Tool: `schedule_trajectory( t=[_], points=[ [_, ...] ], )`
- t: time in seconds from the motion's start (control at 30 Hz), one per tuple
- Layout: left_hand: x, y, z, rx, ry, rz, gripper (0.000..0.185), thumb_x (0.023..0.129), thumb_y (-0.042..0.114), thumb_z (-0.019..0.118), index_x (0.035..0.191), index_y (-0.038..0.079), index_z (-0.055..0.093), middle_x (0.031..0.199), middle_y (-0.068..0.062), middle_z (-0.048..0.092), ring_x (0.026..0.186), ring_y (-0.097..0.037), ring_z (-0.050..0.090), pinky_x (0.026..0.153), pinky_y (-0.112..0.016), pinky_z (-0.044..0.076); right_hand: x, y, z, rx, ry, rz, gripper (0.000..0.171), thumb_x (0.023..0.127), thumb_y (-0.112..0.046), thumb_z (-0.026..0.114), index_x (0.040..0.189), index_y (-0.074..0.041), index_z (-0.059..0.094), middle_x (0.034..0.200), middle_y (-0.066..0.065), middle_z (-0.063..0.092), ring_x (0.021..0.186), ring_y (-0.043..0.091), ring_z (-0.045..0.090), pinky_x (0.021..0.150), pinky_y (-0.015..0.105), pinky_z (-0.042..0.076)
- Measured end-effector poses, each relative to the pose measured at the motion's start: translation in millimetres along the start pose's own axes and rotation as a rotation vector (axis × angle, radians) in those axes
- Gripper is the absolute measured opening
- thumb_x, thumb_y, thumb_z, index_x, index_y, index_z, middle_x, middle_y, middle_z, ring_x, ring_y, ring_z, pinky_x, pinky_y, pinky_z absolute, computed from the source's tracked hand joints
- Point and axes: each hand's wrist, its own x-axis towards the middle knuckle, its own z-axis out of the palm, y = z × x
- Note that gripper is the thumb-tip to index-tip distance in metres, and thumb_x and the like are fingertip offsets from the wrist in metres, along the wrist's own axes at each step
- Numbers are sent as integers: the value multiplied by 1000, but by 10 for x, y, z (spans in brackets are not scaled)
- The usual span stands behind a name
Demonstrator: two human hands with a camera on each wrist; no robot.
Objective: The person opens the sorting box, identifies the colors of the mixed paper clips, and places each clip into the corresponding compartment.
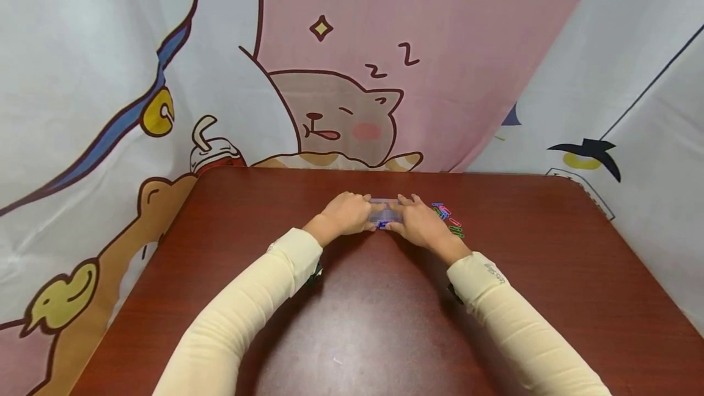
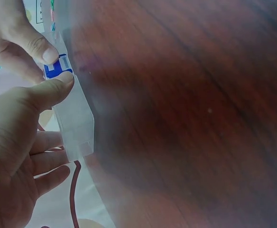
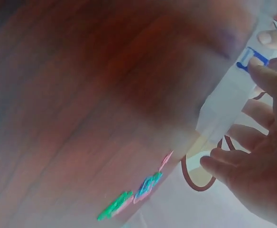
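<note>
Centrally on the brown desk (image 1: pixel 220 274), toward its far edge, both hands meet on a small clear plastic box (image 1: pixel 383 211).

Left hand (image 1: pixel 345 214): positioned at the left end of the box. In the left wrist view the thumb lies along the box's near edge and the remaining fingers curl behind its clear wall, so the grip is closed around the box.

Clear plastic box: rests low over the desk between the two hands; actual contact with the desk cannot be confirmed. A blue paper clip (image 2: pixel 58 68) sits at its edge, pinched between the two thumbs.

Right hand (image 1: pixel 419 223): positioned at the right end of the box, fingers curled behind the wall, thumb tip pressed on the blue clip.

Loose paper clips (image 1: pixel 450 219): a scatter of blue, red, pink and green clips lies on the desk just right of the right hand.

Background: a cartoon-printed cloth (image 1: pixel 341 78) hangs behind the desk.
</note>
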Motion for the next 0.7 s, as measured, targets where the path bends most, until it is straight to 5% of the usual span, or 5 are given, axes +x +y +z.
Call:
schedule_trajectory(
  t=[0.3,0.5,0.6,0.7],
  points=[
    [5,-17,8,-4,-10,6,55,90,50,63,141,32,52,128,-10,63,99,-27,68,87,-40,53,56,-72,-34,184,46,27,43,86,-18,74,123,1,65,138,21,54,129,44,47,101,54,42],
    [29,-69,-22,-140,-64,-16,54,93,46,62,143,31,49,140,-14,54,117,-29,61,99,-40,47,106,-18,-70,268,13,72,36,88,-19,73,121,-5,69,133,16,60,125,38,53,99,51,45],
    [35,-84,-42,-174,-95,-23,53,94,45,60,144,31,48,141,-15,54,117,-29,61,99,-40,47,114,-23,-85,303,26,80,24,86,-16,73,110,-10,73,117,13,69,96,31,67,82,44,53],
    [38,-93,-50,-174,-113,-30,54,95,45,59,146,32,46,141,-14,54,114,-29,63,97,-40,49,121,-35,-92,323,40,95,11,85,-15,74,96,-13,72,91,8,72,64,20,56,61,35,47]
  ],
)
